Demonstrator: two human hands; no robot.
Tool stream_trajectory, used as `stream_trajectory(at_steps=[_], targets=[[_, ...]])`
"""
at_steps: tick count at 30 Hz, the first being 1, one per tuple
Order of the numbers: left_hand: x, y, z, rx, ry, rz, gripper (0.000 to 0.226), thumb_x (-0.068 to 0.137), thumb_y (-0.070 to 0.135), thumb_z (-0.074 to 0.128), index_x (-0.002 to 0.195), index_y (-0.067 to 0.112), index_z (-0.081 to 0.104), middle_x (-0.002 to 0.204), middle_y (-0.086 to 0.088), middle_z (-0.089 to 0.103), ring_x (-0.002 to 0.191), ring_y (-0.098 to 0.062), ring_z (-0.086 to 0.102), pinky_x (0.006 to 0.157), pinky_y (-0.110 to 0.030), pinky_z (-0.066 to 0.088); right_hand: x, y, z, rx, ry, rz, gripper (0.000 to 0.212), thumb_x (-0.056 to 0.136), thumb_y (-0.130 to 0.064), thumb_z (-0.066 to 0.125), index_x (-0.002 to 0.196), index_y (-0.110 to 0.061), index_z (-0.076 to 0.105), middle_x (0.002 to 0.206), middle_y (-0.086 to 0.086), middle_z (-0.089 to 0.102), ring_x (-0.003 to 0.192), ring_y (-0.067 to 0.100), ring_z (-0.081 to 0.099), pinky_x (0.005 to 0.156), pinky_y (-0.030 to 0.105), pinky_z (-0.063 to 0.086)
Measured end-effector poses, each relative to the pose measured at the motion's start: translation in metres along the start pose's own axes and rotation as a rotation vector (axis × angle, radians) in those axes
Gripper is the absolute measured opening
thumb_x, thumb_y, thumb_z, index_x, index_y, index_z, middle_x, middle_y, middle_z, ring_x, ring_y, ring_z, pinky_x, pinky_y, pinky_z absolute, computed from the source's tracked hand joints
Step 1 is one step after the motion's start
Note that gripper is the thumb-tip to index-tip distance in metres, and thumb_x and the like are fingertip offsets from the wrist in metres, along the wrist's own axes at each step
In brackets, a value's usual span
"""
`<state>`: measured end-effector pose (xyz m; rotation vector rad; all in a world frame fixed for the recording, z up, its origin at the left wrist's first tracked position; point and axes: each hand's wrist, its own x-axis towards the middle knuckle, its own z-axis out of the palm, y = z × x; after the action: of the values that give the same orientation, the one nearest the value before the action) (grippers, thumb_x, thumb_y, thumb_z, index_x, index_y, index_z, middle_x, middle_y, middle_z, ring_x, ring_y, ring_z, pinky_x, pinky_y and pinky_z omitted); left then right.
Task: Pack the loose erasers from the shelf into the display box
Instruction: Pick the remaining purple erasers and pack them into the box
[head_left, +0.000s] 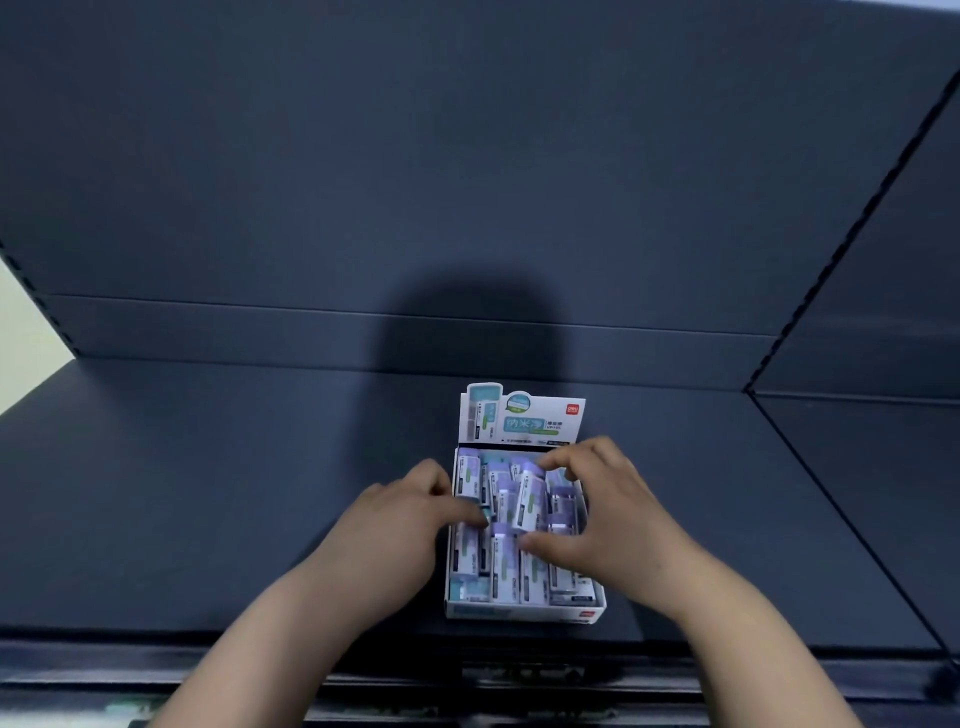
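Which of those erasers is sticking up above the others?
The purple-sleeved eraser in the display box's middle, pinched by the right hand: it lies tilted atop the packed ones.

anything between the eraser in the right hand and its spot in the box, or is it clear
No outside obstacle. The right hand pinches the eraser over the display box, but it lies tilted on top of the packed erasers, which fill the space beneath. The left hand reaches in just beside it.

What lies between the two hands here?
Head view: erasers packed in the display box fill the gap between left hand and right hand, which pinches one raised eraser.
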<state>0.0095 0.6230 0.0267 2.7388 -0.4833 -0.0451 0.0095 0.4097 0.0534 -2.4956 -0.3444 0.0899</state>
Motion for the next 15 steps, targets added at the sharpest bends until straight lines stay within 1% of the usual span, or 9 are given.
stream_trajectory(at_steps=[3,5,7,10,11,13,15], targets=[[0.000,0.004,-0.001,0.031,-0.004,0.001,0.062,0.087,0.003,0.033,0.121,0.051,0.052,0.110,0.017,0.039,0.084,-0.019,0.045,0.071,-0.023,0.031,-0.001,0.001,0.001,0.018,-0.003,0.024,0.057,0.067,-0.052,0.075,0.113,-0.041,0.044,0.113,-0.020,0.034,0.110,-0.002,0.036,0.089,0.017,0.032],[0.001,0.004,-0.002,0.016,0.003,-0.006,0.063,0.087,0.002,0.033,0.122,0.051,0.052,0.106,0.019,0.037,0.084,-0.018,0.045,0.071,-0.022,0.031,-0.002,0.002,0.001,0.035,0.008,0.034,0.054,0.068,-0.050,0.075,0.111,-0.044,0.042,0.113,-0.021,0.034,0.111,-0.002,0.036,0.090,0.017,0.032],[0.003,0.007,-0.006,0.037,0.029,-0.020,0.065,0.087,0.001,0.033,0.127,0.050,0.049,0.108,0.019,0.037,0.084,-0.017,0.043,0.071,-0.021,0.029,-0.003,0.004,0.000,0.049,0.035,0.043,0.053,0.069,-0.048,0.075,0.109,-0.045,0.041,0.110,-0.022,0.034,0.110,-0.002,0.037,0.091,0.017,0.032],[0.009,0.017,-0.015,0.175,0.053,-0.036,0.066,0.090,0.004,0.033,0.139,0.048,0.034,0.121,0.010,0.038,0.079,-0.016,0.032,0.073,-0.022,0.025,-0.004,0.006,0.000,0.064,0.060,0.056,0.052,0.070,-0.046,0.075,0.108,-0.044,0.040,0.105,-0.026,0.034,0.109,-0.001,0.039,0.094,0.019,0.036],[0.012,0.020,-0.017,0.215,0.047,-0.040,0.065,0.091,0.005,0.034,0.141,0.047,0.030,0.123,0.008,0.037,0.079,-0.016,0.030,0.074,-0.023,0.026,-0.004,0.006,0.000,0.068,0.062,0.055,0.052,0.070,-0.046,0.075,0.107,-0.045,0.039,0.104,-0.027,0.034,0.108,0.000,0.040,0.094,0.020,0.037],[0.019,0.022,-0.019,0.270,0.017,-0.037,0.061,0.093,0.010,0.036,0.141,0.046,0.029,0.121,0.005,0.037,0.082,-0.017,0.034,0.075,-0.025,0.027,-0.005,0.006,0.002,0.075,0.063,0.051,0.051,0.070,-0.046,0.075,0.105,-0.046,0.039,0.105,-0.026,0.035,0.108,0.000,0.040,0.092,0.020,0.038],[0.025,0.022,-0.018,0.303,-0.030,-0.035,0.057,0.094,0.014,0.038,0.141,0.046,0.030,0.119,0.003,0.037,0.085,-0.017,0.037,0.075,-0.026,0.027,-0.006,0.007,0.005,0.086,0.062,0.053,0.051,0.070,-0.047,0.075,0.108,-0.044,0.040,0.107,-0.024,0.036,0.108,-0.001,0.040,0.091,0.018,0.037]])
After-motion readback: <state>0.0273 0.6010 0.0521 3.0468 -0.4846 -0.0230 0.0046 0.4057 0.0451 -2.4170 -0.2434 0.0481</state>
